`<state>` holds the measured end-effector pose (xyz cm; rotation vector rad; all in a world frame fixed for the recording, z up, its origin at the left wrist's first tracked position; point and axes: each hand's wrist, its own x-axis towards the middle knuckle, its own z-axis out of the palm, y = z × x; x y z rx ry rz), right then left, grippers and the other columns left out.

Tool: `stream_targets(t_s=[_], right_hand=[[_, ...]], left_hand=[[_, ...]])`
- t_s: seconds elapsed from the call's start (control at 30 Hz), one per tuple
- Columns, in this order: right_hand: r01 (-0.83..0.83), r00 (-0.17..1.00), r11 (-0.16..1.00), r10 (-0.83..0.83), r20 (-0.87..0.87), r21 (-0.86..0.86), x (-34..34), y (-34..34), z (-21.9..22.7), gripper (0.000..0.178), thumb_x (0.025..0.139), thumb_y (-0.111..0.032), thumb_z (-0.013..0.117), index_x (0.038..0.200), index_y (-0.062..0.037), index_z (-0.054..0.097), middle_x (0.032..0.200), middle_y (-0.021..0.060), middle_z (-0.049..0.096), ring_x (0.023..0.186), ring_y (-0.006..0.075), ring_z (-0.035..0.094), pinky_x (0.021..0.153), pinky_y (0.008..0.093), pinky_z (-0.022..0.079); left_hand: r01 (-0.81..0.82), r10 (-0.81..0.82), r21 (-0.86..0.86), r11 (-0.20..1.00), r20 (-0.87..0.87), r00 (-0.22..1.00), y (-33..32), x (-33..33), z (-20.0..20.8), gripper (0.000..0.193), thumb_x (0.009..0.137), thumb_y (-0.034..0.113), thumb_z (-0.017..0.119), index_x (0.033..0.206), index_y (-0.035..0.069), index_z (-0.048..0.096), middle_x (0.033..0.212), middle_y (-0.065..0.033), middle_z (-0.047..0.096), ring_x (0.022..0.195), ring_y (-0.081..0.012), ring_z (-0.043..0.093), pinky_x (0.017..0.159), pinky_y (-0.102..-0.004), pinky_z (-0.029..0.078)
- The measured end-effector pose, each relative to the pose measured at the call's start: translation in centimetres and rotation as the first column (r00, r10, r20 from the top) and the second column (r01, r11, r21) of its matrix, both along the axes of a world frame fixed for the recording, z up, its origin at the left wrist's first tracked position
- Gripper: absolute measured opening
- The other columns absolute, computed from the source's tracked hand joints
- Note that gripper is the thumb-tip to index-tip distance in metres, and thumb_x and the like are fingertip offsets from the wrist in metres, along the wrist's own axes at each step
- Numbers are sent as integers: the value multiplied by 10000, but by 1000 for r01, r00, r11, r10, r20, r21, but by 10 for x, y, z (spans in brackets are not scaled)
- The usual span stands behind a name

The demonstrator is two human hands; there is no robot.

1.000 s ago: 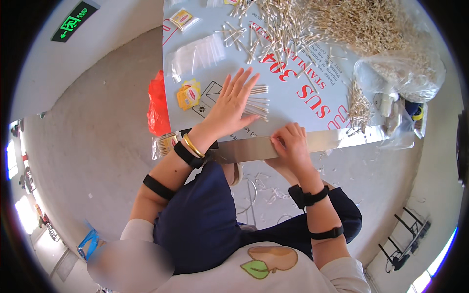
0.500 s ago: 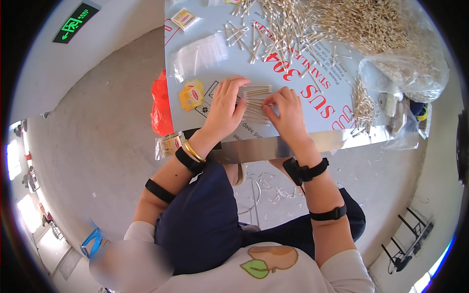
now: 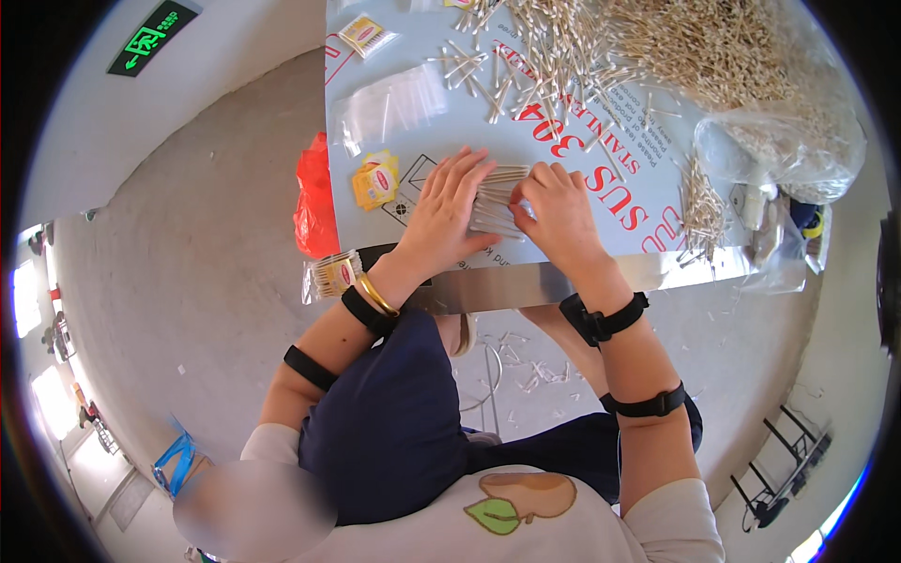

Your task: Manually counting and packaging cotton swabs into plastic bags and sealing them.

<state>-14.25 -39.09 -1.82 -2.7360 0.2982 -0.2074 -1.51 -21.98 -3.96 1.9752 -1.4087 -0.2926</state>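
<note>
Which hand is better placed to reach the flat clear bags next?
Probably the left hand; it is nearer the flat clear bags. The right hand is farther off, by the right ends of the laid-out swabs.

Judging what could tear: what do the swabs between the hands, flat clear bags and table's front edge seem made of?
Swabs: probably wood with cotton tips; matte tan sticks, white ends. Flat clear bags: likely thin plastic film, see-through with glossy glints. Front edge: apparently metal, smooth and silvery with reflections.
</note>
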Motion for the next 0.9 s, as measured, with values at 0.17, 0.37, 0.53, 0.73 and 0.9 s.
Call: stream_targets(t_s=[0.17, 0.37, 0.53, 0.73, 0.9], right_hand=[[-35, 999, 999, 35, -15, -42, 3, -5, 2, 131, 781, -112, 790, 860, -123, 686, 911, 31, 568, 926, 229, 594, 834, 403, 422], [-58, 998, 998, 58, 5, -12, 1, -14, 13, 96, 776, -132, 765, 809, -116, 676, 881, 27, 576, 907, 216, 598, 825, 393, 431], [-46, 997, 997, 49, -60, 61, -16, -8, 27, 132, 762, -105, 776, 823, -128, 661, 889, 25, 579, 917, 220, 593, 835, 393, 431], [-188, 974, 975, 169, -154, -121, -31, 6, 9, 181, 755, -107, 787, 845, -137, 634, 898, 31, 568, 927, 223, 587, 823, 378, 437], [-28, 999, 999, 27, -46, -16, -14, 14, 15, 201, 779, -112, 802, 898, -142, 641, 897, 32, 565, 910, 235, 592, 805, 387, 433]], left_hand=[[-29, 29, -3, 1000, 31, 999, -3, -4, -2, 997, 670, 245, 926, 1497, 70, 398, 1549, -140, 428, 1495, -364, 358, 1245, -520, 282], [-62, 62, -13, 998, 28, 998, -8, -10, -3, 974, 691, 263, 919, 1487, 56, 398, 1532, -147, 437, 1487, -369, 361, 1241, -530, 274], [-84, 84, -2, 996, 23, 996, -4, -8, -3, 945, 710, 231, 899, 1491, 62, 395, 1524, -143, 440, 1487, -368, 357, 1241, -528, 268], [23, -22, 10, 1000, -106, 994, -3, 12, 3, 764, 745, 131, 823, 1419, 101, 465, 1474, -122, 481, 1433, -378, 402, 1194, -500, 318], [-31, 26, -37, 999, -131, 991, -3, 26, 5, 475, 767, 93, 801, 1201, 123, 609, 1364, -91, 530, 1273, -357, 490, 1085, -484, 399]])
